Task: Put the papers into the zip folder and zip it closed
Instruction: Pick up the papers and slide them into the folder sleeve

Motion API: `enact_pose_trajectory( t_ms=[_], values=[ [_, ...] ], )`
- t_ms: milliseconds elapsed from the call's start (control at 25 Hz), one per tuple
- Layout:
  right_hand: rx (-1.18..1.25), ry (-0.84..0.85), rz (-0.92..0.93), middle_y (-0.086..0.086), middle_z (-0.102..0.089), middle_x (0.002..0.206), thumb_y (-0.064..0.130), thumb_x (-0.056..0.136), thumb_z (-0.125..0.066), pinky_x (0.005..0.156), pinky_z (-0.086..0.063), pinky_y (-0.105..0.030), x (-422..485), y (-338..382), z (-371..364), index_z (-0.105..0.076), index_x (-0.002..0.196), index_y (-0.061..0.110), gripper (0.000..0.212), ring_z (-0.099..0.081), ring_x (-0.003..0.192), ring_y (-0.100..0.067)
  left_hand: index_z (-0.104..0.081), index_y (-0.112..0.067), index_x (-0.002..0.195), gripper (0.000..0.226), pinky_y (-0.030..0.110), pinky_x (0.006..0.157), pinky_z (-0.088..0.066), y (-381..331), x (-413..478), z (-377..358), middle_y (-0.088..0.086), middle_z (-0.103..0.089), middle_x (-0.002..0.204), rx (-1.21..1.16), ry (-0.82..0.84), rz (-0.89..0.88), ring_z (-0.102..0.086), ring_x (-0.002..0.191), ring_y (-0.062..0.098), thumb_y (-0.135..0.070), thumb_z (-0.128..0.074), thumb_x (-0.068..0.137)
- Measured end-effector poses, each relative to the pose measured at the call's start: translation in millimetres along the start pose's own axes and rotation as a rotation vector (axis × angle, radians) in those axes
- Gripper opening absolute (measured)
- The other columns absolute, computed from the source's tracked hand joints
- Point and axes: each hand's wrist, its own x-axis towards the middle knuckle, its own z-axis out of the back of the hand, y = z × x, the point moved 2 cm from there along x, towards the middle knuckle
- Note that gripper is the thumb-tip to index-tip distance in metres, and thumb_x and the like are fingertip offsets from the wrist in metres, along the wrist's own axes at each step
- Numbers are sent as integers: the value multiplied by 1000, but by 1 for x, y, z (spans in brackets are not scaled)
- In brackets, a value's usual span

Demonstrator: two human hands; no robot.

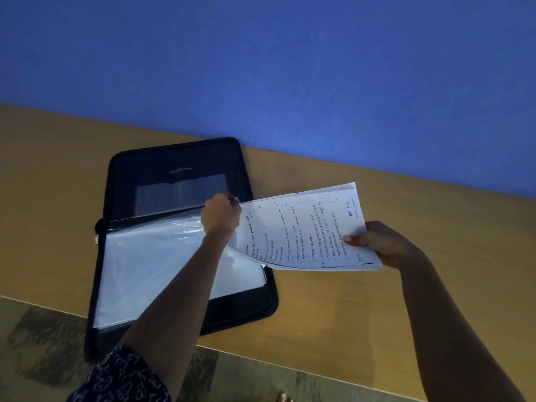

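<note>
- Black zip folder [185, 158] lying open on the wooden worktop [362, 309], far edge near the blue wall [290, 68].
- Clear plastic sleeve [150, 265] inside the near half of the folder.
- Printed papers [304, 230] held above the worktop, over the right edge of the folder, not yet inside.
- Left hand [221, 213] closed on the left end of the papers.
- Right hand [380, 242] gripping the right end, thumb on top.
- Patterned sleeve [121, 378] on the left arm.
</note>
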Motion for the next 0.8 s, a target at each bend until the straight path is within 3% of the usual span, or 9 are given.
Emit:
enact_pose_trajectory(
  t_ms=[200,320,400,560,800],
  values=[
    [2,-7,-81,-13,-73,105,-6,86,-62,65,-58,-32,10,-4,-2,-67,108,1,24,-72,89,-25,-66,-15,103,21,34,67,-51,3,-18,-1,8,-70,90,145,34,-72,-65,83,29,-29,-53,95],
    [46,-22,-110,-15,-72,110,-4,86,-63,71,-58,-37,10,-16,0,-65,114,1,28,-71,96,-29,-60,-15,110,27,34,75,-50,10,-41,0,8,-68,101,245,170,-27,-66,94,30,-32,-63,89],
    [56,-23,-109,-15,-73,111,-3,86,-64,74,-57,-38,9,-20,-1,-65,115,1,30,-70,98,-31,-55,-12,113,30,35,75,-47,16,-61,1,8,-64,107,346,258,13,-63,101,30,-22,-63,86],
    [59,-27,-110,-15,-73,109,-2,87,-64,64,-59,-35,8,-22,-5,-64,116,2,30,-72,94,-29,-57,-9,103,18,34,79,-48,30,-94,5,9,-64,107,508,323,45,-61,102,30,-11,-55,85],
    [77,-58,-104,-16,-72,111,0,87,-65,73,-58,-42,6,-31,-9,-63,118,2,32,-69,100,-35,-58,-8,103,18,30,70,-39,25,-114,17,9,-62,103,515,337,2,-61,100,30,-17,-57,87]
  ],
)
